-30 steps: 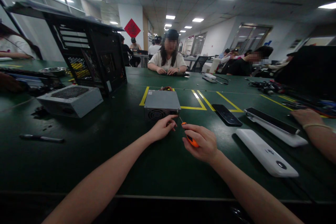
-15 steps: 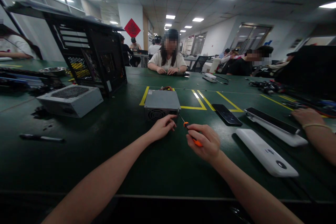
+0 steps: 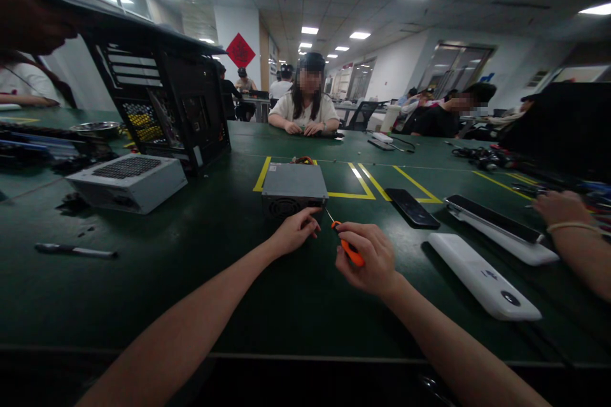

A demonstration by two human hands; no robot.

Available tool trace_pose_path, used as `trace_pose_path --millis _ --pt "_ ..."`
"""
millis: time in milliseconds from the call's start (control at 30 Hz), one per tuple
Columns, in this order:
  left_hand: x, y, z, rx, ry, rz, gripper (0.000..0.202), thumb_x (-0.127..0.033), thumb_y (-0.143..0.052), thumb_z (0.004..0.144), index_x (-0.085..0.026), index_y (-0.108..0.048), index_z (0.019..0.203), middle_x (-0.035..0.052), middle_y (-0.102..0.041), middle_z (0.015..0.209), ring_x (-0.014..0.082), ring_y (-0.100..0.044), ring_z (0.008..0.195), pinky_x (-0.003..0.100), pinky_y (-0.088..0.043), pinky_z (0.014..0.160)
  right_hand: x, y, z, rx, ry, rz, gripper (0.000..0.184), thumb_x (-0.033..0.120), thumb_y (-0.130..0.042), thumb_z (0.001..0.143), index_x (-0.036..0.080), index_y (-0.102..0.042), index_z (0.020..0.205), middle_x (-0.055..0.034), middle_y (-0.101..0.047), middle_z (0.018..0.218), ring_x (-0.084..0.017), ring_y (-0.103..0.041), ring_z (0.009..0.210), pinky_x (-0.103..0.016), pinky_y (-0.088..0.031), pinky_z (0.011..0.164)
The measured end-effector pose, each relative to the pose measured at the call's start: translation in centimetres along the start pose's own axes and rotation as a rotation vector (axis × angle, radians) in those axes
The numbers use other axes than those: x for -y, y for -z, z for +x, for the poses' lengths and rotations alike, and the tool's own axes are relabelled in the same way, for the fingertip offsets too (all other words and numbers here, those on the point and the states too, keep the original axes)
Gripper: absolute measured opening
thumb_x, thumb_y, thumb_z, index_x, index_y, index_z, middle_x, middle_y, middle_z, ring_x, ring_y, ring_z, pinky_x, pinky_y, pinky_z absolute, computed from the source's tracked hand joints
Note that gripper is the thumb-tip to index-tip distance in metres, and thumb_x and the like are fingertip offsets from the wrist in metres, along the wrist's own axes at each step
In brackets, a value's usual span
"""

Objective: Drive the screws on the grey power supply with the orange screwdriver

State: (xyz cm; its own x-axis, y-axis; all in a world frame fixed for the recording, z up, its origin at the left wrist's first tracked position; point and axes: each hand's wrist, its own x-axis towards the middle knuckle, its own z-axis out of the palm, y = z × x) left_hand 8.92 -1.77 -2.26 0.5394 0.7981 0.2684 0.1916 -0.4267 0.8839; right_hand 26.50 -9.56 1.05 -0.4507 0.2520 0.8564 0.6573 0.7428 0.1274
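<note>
A grey power supply unit (image 3: 294,182) sits on the green table in front of me, its fan grille facing me and coloured wires behind it. My left hand (image 3: 296,231) is at its front right side, index finger stretched out against the front face, the other fingers loosely bent, holding no visible object. In my right hand (image 3: 370,261) is a screwdriver (image 3: 352,253) with an orange and black handle. Its thin shaft slants up and left, with the tip at the unit's front right edge. I cannot tell whether the tip sits in a screw.
Left stand a second power supply (image 3: 126,181), a black computer case (image 3: 191,102) and a pen (image 3: 76,250). A phone (image 3: 413,208) and a white device (image 3: 484,276) lie right. Another person's hand (image 3: 563,210) is at far right; one (image 3: 42,22) touches the case top.
My right hand and the screwdriver handle have shifted slightly left and turned, showing more orange. My left hand stays put. Another person's hand has appeared at the case top.
</note>
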Motion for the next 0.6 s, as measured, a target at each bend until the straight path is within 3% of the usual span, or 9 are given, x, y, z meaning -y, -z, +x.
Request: trace_pose_path --millis 167,367,500,600 --pt "0.09 0.11 0.02 -0.001 -0.01 0.007 0.041 -0.026 -0.042 0.084 -0.011 -0.04 0.122 0.005 -0.058 0.086 0.0117 -0.057 0.069 0.026 -0.045 0.068 0.21 0.12 -0.1 0.04 -0.076 0.138 0.034 0.012 -0.052 0.071 0.019 -0.043 0.103 -0.0099 -0.057 0.094 -0.018 -0.058 0.082 -0.029 -0.05 0.061" --pt "0.29 0.06 0.02 -0.013 -0.027 0.031 0.038 -0.026 -0.042 0.085 -0.013 -0.042 0.121 0.0044 -0.06 0.085 0.0117 -0.058 0.069 0.027 -0.045 0.069 0.3 0.51 0.3 0.138 -0.076 0.129 0.01 0.019 -0.055 0.076 0.019 -0.05 0.084 -0.007 -0.056 0.089 -0.016 -0.057 0.076 -0.028 -0.048 0.062" --pt "0.3 0.07 -0.05 -0.016 -0.021 0.03 0.037 -0.025 -0.043 0.084 -0.014 -0.043 0.12 0.0039 -0.06 0.084 0.0115 -0.058 0.069 0.027 -0.046 0.069 0.3 0.13 0.08 0.047 -0.138 0.123 0.023 0.02 -0.057 0.075 0.019 -0.047 0.096 -0.0075 -0.053 0.089 -0.016 -0.056 0.077 -0.027 -0.049 0.06" --pt "0.3 0.08 -0.09 -0.023 -0.025 0.038 0.037 -0.025 -0.043 0.084 -0.015 -0.043 0.119 0.0034 -0.06 0.084 0.0111 -0.058 0.069 0.027 -0.046 0.069 0.45 0.05 0.05 0.014 -0.126 0.128 0.021 0.017 -0.057 0.073 0.021 -0.046 0.091 -0.0052 -0.053 0.086 -0.015 -0.056 0.077 -0.027 -0.049 0.06"
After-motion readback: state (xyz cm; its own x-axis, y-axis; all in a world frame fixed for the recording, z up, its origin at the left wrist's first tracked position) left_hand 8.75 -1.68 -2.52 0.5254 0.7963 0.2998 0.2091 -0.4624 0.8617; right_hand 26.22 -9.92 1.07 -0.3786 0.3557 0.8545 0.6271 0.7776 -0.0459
